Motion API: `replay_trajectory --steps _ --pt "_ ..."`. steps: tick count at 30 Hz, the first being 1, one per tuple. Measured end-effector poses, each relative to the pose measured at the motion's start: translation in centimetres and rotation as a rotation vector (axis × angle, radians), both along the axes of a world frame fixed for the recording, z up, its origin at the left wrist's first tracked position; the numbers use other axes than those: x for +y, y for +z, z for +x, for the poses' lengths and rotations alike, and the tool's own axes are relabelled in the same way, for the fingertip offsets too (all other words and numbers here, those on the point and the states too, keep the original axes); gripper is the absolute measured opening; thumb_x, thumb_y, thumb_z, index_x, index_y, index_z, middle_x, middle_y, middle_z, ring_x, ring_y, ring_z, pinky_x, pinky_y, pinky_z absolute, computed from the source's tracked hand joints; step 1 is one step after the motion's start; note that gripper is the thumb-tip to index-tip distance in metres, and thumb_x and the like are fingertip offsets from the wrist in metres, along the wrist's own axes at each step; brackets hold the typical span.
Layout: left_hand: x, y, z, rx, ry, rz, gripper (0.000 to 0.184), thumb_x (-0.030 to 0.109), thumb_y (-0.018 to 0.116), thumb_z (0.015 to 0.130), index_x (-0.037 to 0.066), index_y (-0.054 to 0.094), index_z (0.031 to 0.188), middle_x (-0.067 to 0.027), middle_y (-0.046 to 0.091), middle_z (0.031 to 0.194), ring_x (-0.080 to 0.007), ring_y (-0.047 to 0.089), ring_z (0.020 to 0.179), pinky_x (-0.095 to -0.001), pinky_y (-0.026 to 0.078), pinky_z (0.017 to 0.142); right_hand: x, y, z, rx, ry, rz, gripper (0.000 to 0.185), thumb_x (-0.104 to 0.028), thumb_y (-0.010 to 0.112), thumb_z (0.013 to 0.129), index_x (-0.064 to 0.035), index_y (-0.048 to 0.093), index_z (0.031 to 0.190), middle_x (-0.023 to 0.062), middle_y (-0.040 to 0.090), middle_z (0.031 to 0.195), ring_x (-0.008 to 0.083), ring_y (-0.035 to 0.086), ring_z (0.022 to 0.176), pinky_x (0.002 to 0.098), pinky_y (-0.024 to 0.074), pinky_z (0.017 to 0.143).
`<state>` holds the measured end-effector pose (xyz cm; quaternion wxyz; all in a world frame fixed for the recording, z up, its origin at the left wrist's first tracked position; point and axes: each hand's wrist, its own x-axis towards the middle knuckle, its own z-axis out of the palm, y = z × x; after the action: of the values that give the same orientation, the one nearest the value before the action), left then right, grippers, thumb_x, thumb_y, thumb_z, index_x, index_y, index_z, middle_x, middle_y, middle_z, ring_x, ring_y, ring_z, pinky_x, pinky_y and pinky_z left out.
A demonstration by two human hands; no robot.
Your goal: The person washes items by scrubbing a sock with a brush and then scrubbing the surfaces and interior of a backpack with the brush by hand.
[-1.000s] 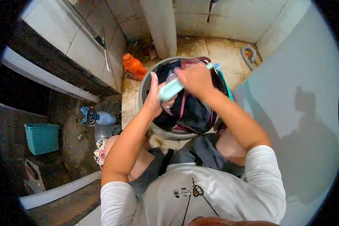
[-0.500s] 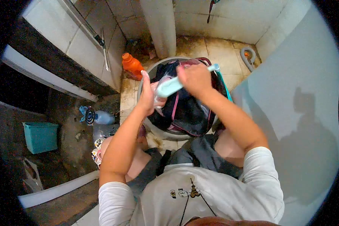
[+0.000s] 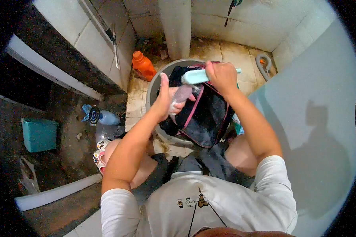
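Note:
My right hand [image 3: 222, 77] is closed around the handle of a pale blue scrubbing brush [image 3: 195, 77]. The brush head is at the left, just above a soapy pinkish-grey piece of fabric [image 3: 182, 94]. That piece lies across my left hand [image 3: 166, 98], its fingers curled under it and its thumb sticking up with suds on it. Whether it is part of the bag below, I cannot tell. Beneath both hands a black bag with pink trim [image 3: 209, 122] fills a round grey basin [image 3: 149, 96] and hangs over its near edge.
An orange bottle [image 3: 143, 66] stands behind the basin at left. A grey hose [image 3: 262, 67] lies coiled by the back wall. Leftward are a bluish bottle [image 3: 108, 117] and a teal bin [image 3: 40, 135]. A smooth pale panel [image 3: 304, 98] rises close on my right.
My right hand has drawn the brush rightward and up, uncovering the pinkish-grey fabric on my left hand. My left hand has shifted slightly right. The view has tilted a little.

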<state>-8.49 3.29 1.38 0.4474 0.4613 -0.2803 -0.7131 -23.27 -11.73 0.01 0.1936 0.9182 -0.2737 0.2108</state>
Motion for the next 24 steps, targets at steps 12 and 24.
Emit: replay_trajectory --steps 12,24 --pt "-1.0 -0.3 -0.2 0.082 0.280 0.098 0.105 0.082 -0.001 0.064 -0.001 0.054 0.099 0.0011 0.035 0.052 -0.0080 0.026 0.041 -0.0210 0.021 0.037 2.0 1.3 0.8 -0.200 0.172 -0.063 0.029 -0.020 0.053 0.076 -0.0099 0.051 0.049 0.0084 0.053 0.048 0.0261 0.053 0.044 0.0398 0.0401 0.045" --pt "-0.5 -0.4 0.4 0.200 -0.059 -0.079 0.096 0.081 0.005 0.067 0.007 0.049 0.109 0.0019 0.036 0.058 -0.0074 0.025 0.045 -0.0187 0.021 0.038 1.3 2.0 0.0 -0.148 0.144 -0.148 0.031 -0.021 0.055 0.076 -0.0128 0.050 0.046 0.0070 0.052 0.046 0.0230 0.053 0.043 0.0374 0.0382 0.040"
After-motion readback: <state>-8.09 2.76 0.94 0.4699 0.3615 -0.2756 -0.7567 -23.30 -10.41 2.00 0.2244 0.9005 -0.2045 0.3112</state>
